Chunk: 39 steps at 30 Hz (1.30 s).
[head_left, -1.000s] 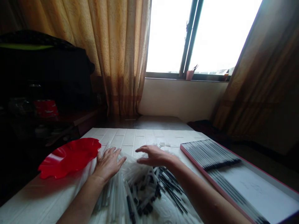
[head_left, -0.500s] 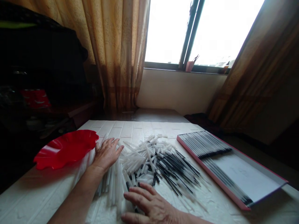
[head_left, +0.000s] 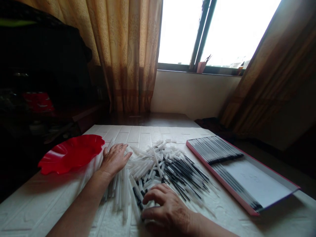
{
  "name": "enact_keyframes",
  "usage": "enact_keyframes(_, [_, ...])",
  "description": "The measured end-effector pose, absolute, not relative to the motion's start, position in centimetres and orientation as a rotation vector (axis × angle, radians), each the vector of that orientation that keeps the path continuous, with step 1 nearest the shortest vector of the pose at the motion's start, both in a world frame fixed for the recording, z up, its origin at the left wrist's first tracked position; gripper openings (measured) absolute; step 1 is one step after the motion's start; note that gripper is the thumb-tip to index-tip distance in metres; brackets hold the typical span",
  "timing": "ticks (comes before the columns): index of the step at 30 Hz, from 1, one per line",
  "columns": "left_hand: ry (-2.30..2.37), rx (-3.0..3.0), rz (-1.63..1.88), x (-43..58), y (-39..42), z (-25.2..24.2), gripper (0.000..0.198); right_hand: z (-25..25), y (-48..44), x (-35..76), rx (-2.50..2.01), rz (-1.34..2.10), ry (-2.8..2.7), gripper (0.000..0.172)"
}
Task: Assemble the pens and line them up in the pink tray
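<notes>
My left hand (head_left: pixel 114 159) lies over a heap of white translucent pen barrels (head_left: pixel 125 194), fingers stretched forward and thumb out to the side. My right hand (head_left: pixel 168 205) hovers low over the near side of the heap, fingers bent, with a gap between thumb and fingers; nothing shows in it. Close to its fingertips lie several black pen parts (head_left: pixel 137 198), perhaps caps. Thin black-and-clear pen refills (head_left: pixel 189 176) spread out to the right of the heap. Some of the heap under both hands is hidden.
A shallow pink-edged box (head_left: pixel 228 188) on the right holds rows of finished-looking pens (head_left: pixel 215 148). On the left stands a red wavy-rimmed plate (head_left: pixel 71 153). All rest on a white brick-patterned table top (head_left: pixel 150 131). Beyond are curtains (head_left: pixel 125 59) and a window.
My right hand has shifted slightly right and its fingers have curled from a spread pose. My left hand stays nearly in place. The view has tilted a little.
</notes>
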State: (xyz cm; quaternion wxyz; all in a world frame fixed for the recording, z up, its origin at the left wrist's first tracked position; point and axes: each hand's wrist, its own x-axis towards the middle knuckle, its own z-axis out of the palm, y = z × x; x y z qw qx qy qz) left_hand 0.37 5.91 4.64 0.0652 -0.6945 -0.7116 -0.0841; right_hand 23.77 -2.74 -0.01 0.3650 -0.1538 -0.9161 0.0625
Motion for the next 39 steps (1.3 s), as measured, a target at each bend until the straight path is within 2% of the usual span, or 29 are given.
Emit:
enact_keyframes(9, [-2.148, -2.119, -0.234, 0.3, 6.2, 4.4, 0.041, 0.5, -1.9, 23.2, -0.637, 0.027, -2.386, 0.002])
enact_keyframes(16, [-2.071, -2.14, -0.311, 0.3, 6.0, 4.6, 0.037, -0.3, 0.8, 24.3, -0.733, 0.305, -2.145, 0.009])
enact_keyframes(22, [-1.952, -2.213, -0.425, 1.2, 5.3, 5.2, 0.033, 0.3, 2.1, 25.4, -0.817, 0.345, -2.004, 0.015])
enact_keyframes(25, [-1.877, -2.281, -0.491, 1.7, 5.1, 5.1, 0.032, 0.8, 2.8, 26.2, -0.832, 0.306, -1.97, 0.025])
enact_keyframes(27, [-1.813, -2.352, -0.527, 2.3, 4.8, 5.1, 0.032, 1.3, 3.4, 27.2, -0.844, 0.265, -1.913, 0.03])
enact_keyframes(31, [-1.621, -2.56, -0.56, 4.9, 2.8, 5.4, 0.033, 2.7, 4.6, 30.4, -0.922, 0.199, -1.733, 0.024])
enact_keyframes(36, [-1.187, -3.107, -0.49, 7.9, 0.2, 4.9, 0.052, 3.7, 6.7, 33.8, -1.212, 0.116, -1.67, 0.032])
enact_keyframes(39, [-1.151, -3.145, -0.434, 8.3, 0.1, 4.1, 0.036, 4.4, 8.1, 34.4, -1.304, 0.154, -1.8, 0.031])
